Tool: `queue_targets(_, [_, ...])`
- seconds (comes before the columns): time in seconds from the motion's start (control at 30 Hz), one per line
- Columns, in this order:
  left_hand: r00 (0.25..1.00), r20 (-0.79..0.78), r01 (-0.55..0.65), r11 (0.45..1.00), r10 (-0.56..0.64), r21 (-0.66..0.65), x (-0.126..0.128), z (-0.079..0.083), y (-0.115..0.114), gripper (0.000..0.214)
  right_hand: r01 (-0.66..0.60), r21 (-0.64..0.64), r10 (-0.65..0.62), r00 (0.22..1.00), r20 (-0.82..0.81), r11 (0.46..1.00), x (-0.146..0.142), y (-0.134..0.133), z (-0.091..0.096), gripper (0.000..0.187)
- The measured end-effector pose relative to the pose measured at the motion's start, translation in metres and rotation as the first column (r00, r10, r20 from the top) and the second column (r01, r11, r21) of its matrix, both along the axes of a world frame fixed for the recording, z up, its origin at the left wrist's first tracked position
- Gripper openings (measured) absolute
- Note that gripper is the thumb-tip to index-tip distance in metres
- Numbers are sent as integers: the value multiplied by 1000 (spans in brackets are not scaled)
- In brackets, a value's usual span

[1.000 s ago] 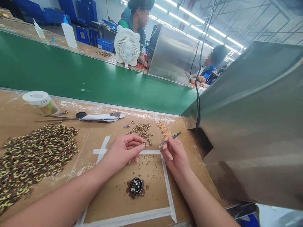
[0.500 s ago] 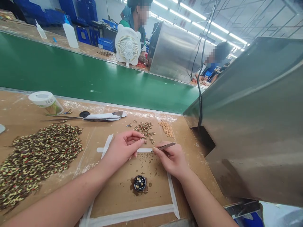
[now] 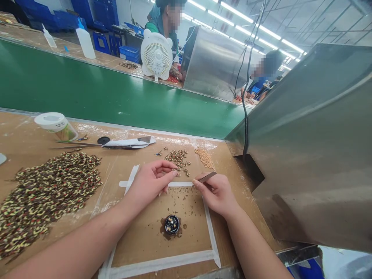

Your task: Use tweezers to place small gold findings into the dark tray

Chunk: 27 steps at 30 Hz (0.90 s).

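Note:
My left hand (image 3: 152,180) is closed, thumb and forefinger pinched at a tiny piece too small to make out. A small heap of dark-and-cream pieces (image 3: 176,157) lies just beyond its fingertips. My right hand (image 3: 217,195) grips metal tweezers (image 3: 208,177); their tips point left and down near a strip of white tape (image 3: 181,184). Between my forearms sits a small round black dish (image 3: 171,224), with dark liquid and a few tan beads inside. Tan beads (image 3: 204,158) are spread beyond my right hand.
At left lies a large pile of dark, yellow and red pieces (image 3: 52,193). Behind it are a white-lidded tub (image 3: 56,126) and a white wrapped item (image 3: 128,143). A metal housing (image 3: 314,147) rises at right. Past the green belt (image 3: 116,93) stand a fan (image 3: 157,56) and two people.
My right hand has shifted a little to the right with the tweezers, away from my left fingertips. My left hand has stayed in place.

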<state>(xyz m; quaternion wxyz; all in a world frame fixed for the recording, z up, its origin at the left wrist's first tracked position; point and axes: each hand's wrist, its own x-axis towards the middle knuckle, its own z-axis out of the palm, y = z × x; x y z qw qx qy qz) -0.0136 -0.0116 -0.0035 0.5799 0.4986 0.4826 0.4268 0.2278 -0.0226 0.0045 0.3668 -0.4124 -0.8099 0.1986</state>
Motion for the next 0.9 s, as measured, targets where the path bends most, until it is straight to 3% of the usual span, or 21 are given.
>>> queue_targets(0.2, [1000, 4, -2, 1000, 2, 0, 1, 1, 0, 22, -13, -14, 13, 999, 29, 1000, 0, 1, -1, 32])
queue_targets(0.43, [998, -67, 10, 999, -13, -33, 2, 14, -3, 19, 87, 10, -86, 995, -50, 996, 4, 2, 2, 33])
queue_targets(0.77, [997, -78, 27, 999, -29, -27, 4, 16, -3, 21, -11, -51, 10, 1000, -29, 999, -1, 4, -2, 31])
queue_targets(0.9, [996, -76, 43, 999, -44, -19, 4, 13, -2, 23, 99, -46, -106, 978, -180, 994, 0, 3, 1, 33])
